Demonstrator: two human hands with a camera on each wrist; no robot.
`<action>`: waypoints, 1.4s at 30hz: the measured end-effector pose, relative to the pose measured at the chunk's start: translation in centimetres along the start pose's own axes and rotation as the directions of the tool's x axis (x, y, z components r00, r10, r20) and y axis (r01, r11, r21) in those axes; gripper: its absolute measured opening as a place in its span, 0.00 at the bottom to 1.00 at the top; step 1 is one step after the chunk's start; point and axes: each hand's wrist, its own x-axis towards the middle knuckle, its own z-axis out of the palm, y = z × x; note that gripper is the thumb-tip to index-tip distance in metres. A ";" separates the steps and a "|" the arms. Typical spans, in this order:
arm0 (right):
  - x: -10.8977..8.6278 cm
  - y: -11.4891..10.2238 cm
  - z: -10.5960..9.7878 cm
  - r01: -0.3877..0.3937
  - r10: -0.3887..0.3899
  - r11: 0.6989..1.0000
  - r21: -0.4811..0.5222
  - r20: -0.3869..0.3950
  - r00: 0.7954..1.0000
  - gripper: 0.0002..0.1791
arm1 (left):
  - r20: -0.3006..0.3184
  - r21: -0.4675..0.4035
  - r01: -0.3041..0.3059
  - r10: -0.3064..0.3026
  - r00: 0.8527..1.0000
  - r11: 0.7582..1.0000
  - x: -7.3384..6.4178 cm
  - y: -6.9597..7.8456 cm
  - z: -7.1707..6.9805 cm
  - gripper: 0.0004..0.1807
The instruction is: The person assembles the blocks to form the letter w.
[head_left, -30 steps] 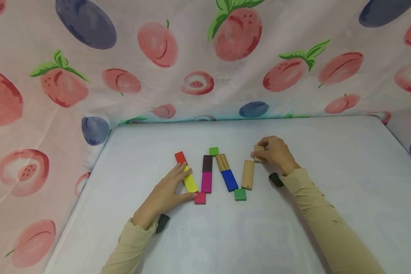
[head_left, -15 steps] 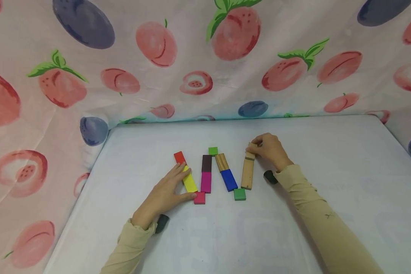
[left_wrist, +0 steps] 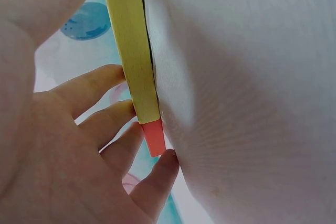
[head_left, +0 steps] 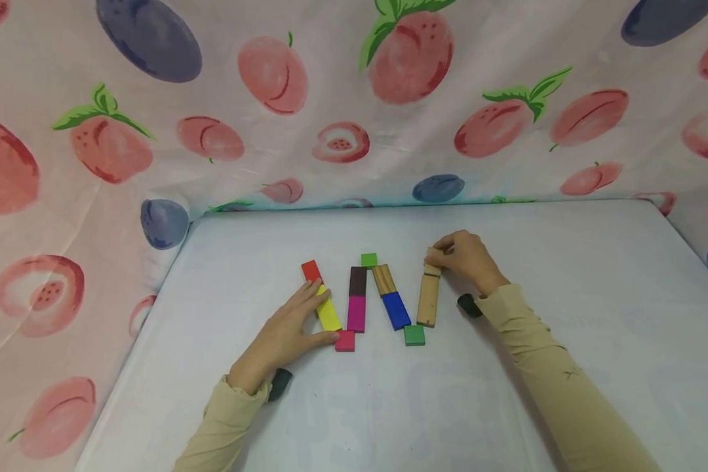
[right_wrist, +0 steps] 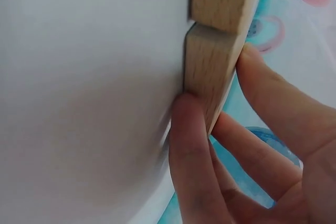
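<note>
My right hand (head_left: 469,260) pinches a plain wooden block (right_wrist: 210,66) between thumb and fingers. That block lies at the far end of another plain wooden block (head_left: 428,301), nearly in line with it, and a thin seam shows between them in the right wrist view. On the left side, my left hand (head_left: 286,331) rests with spread, relaxed fingers along a yellow block (left_wrist: 134,51) and a red block (left_wrist: 154,137), which stand end to end. Its thumb reaches the pink-red square block (head_left: 345,341) at the near end of the yellow one.
Between the hands, a dark brown block (head_left: 357,282) meets a magenta block (head_left: 356,314). A light green square (head_left: 368,260) tops it, beside a striped wooden piece (head_left: 384,280) and a blue block (head_left: 396,311). A darker green square (head_left: 414,335) joins the zigzag on the white table (head_left: 354,413).
My right hand has slid the plain wooden block leftward, from beside the other wooden block to its far end. It has stayed there since half a second ago. The left hand has not moved.
</note>
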 end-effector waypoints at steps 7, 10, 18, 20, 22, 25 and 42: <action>-0.3 0.1 0.0 -0.006 0.005 1.000 0.002 0.011 1.000 0.24 | -0.002 0.003 -0.002 0.002 1.000 1.000 0.1 -0.2 0.1 0.46; -0.4 0.1 -0.1 0.000 0.000 1.000 0.004 0.014 1.000 0.24 | -0.002 0.001 0.000 0.000 1.000 1.000 0.1 -0.2 0.1 0.47; -0.6 0.4 -0.2 0.016 -0.016 1.000 0.020 0.007 1.000 0.25 | -0.011 -0.007 -0.007 0.007 1.000 1.000 0.0 0.1 0.0 0.46; -0.6 0.5 -0.2 0.016 -0.016 1.000 0.022 0.004 1.000 0.25 | -0.010 -0.008 -0.007 0.007 1.000 1.000 0.0 0.1 0.0 0.46; -0.6 0.5 -0.1 0.020 -0.020 1.000 0.021 0.000 1.000 0.25 | -0.008 -0.008 -0.007 0.007 1.000 1.000 0.0 0.2 0.0 0.46; -0.6 0.6 0.0 0.032 -0.031 0.999 0.026 -0.010 0.999 0.24 | -0.007 -0.003 -0.004 0.004 1.000 1.000 0.0 0.2 0.0 0.46; -1.0 0.3 -0.1 0.030 -0.030 0.999 0.013 0.008 1.000 0.24 | 0.006 0.031 -0.007 0.007 1.000 0.999 0.0 0.4 -0.6 0.46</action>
